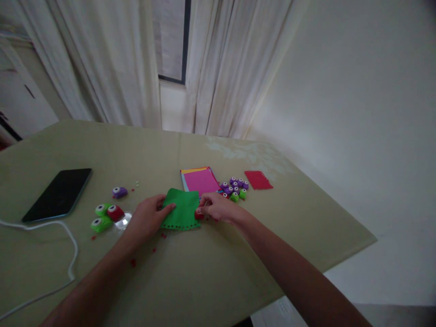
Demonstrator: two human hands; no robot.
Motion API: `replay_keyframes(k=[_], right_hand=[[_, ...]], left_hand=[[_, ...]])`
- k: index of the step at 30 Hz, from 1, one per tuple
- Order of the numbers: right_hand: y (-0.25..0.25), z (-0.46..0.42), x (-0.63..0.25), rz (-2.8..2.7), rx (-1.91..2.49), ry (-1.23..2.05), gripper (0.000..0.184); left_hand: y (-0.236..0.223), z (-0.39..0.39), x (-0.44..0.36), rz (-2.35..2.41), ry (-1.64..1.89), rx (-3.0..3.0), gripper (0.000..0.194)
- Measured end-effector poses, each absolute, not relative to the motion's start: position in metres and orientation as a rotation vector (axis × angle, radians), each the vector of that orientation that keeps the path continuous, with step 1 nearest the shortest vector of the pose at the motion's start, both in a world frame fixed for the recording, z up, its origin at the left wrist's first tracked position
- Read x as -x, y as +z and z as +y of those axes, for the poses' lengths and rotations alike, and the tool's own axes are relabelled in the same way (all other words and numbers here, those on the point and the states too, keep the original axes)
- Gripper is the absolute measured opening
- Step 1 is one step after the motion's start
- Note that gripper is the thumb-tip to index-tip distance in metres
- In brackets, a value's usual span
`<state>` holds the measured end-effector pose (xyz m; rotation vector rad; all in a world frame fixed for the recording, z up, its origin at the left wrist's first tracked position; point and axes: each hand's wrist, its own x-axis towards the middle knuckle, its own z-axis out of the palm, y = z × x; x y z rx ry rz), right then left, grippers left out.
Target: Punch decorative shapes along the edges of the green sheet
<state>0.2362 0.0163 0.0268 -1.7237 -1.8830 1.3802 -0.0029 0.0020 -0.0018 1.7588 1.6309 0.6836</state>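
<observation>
My left hand (150, 215) is closed on the left edge of a green sheet (180, 206), thumb lying on top. A row of small punched holes runs along the sheet's near edge. At its right edge my right hand (215, 207) grips a small red craft punch (198, 215), partly hidden by the fingers. Left of my left hand sit two green punches (101, 223) and a red punch (116, 212) beside a clear, shiny round object (123, 221). Farther off lies a purple punch (120, 192). All of these bear eye-like discs.
Beyond the green sheet lies a stack of coloured sheets (201, 180), pink on top. Several purple and green punches (235, 187) cluster to its right, near a red sheet (258, 180). A black tablet (57, 194) and white cable (73, 254) lie left. Red bits (133, 263) dot the table (190, 281).
</observation>
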Motion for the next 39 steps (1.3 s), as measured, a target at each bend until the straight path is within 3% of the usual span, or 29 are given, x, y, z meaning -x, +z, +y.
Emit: replay_keyframes(k=[12, 26, 39], right_hand=[[0.028, 0.016, -0.233, -1.846, 1.745, 1.440, 0.020], [0.023, 0.018, -0.250, -1.798, 1.543, 1.618, 0.015], [0.015, -0.006, -0.259, -1.949, 1.432, 1.147, 0.028]], left_hand=[[0.003, 0.001, 0.002, 1.625, 0.640, -1.734, 0.054], [-0.003, 0.003, 0.003, 1.593, 0.694, -1.765, 0.040], [-0.007, 0.001, 0.004, 1.552, 0.711, -1.652, 0.039]])
